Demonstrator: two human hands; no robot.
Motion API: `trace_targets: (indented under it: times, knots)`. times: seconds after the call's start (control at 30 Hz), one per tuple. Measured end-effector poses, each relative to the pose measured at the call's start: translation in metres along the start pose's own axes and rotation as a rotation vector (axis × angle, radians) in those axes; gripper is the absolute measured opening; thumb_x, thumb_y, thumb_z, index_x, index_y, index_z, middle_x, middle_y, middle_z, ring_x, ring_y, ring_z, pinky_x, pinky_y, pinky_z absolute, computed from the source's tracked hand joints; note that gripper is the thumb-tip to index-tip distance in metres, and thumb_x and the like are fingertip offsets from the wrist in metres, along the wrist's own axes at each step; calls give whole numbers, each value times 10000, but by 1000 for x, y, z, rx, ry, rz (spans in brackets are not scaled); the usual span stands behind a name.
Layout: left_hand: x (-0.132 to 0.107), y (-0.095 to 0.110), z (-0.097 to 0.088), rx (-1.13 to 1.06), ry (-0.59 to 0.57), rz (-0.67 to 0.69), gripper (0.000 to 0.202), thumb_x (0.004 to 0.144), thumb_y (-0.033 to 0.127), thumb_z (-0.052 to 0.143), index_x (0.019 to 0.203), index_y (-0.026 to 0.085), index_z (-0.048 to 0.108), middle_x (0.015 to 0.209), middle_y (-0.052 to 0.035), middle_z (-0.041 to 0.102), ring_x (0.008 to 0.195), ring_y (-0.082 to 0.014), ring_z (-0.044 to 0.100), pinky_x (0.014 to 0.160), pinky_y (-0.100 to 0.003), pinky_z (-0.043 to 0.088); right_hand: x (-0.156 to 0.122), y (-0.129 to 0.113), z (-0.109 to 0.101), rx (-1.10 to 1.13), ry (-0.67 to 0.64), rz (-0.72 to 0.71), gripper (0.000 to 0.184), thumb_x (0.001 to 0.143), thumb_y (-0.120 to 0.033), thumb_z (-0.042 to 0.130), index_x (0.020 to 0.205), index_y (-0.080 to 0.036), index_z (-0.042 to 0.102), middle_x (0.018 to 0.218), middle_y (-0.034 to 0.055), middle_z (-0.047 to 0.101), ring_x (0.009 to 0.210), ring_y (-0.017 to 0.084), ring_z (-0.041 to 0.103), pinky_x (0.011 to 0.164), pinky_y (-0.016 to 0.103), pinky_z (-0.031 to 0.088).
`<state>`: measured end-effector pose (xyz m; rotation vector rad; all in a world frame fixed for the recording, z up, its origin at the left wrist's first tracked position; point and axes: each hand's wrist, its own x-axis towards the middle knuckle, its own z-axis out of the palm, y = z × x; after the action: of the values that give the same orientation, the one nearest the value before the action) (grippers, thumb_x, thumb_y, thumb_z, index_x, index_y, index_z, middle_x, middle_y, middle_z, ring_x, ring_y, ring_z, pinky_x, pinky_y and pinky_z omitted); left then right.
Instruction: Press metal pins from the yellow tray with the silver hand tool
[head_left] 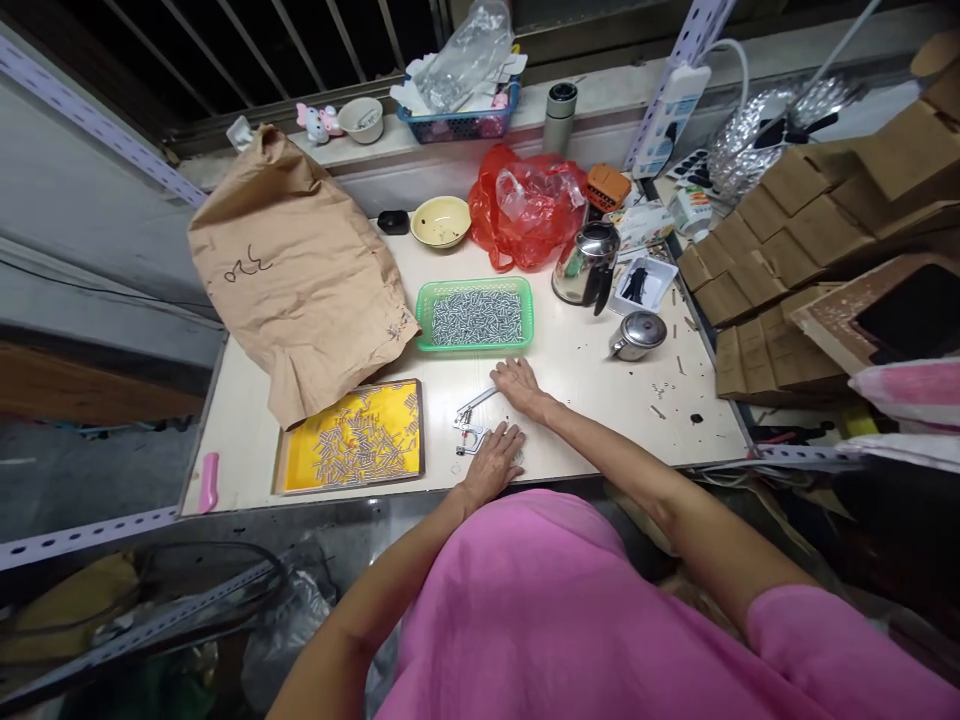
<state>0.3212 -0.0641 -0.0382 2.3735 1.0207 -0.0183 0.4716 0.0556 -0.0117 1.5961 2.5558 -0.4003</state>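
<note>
A small metal hand press [469, 432] with a long lever [478, 402] stands near the front edge of the table. My right hand [517, 386] is closed round the lever's outer end. Just right of the press, my left hand [493, 464] lies palm down with its fingers stretched out; whether it touches the base I cannot tell. A yellow-lined tray [300, 458] to the left bears many small metal pins [361, 448] scattered in it. Behind the press, a green plastic basket [474, 286] holds a heap of small metal pieces [477, 318].
A large brown paper bag [300, 270] leans over the tray's back. A red plastic bag [517, 215], a steel kettle [585, 265] and a steel cup [637, 335] stand towards the back right. Stacked cardboard boxes [810, 215] rise at the right. A pink handle [209, 482] lies front left.
</note>
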Motion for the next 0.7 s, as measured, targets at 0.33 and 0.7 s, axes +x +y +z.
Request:
trace_targets:
  times: [0.33,0.7]
  knots:
    - [-58,-9,-24,-156,158,50,271,943,244,444,1138,209,629,1081,-79,657,1043,-196,597,916,-326,488,-4,-86,33,-52,24,-686,136,878,-129,568,796,-157,673,1017,99,613,1068,249,445,836,365,351]
    - [-84,-105,-76,52,428,-891,273,916,237,448,1021,133,678,982,-127,651,937,-230,610,823,-314,448,-2,-90,-6,550,528,-316,220,995,-242,418,959,-163,621,905,73,643,876,177,547,819,301,419]
